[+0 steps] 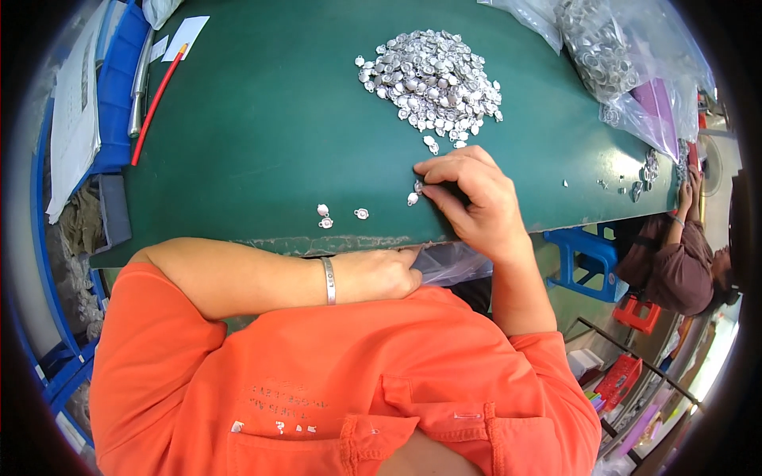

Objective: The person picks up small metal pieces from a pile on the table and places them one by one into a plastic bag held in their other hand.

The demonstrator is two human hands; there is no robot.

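Note:
My right hand (480,198) is at the near part of the green table, thumb and forefinger closed around a small silvery metal piece (419,186). Touching or just beside that piece lies another metal piece (413,199). Farther left are a few more: a single one (362,213) and a pair (325,217) close together. Beyond the hand rises a big heap of the same pieces (436,79), round with a small loop. My left hand (389,274) is curled below the table edge, against a clear plastic bag (452,264); its fingertips are hidden.
Clear bags of metal parts (603,55) lie at the far right, near scattered small parts (647,174). A red pencil-like stick (159,103) and blue bin (115,87) are at left. Right of me stands a blue stool (583,262); another person (675,262) sits beyond.

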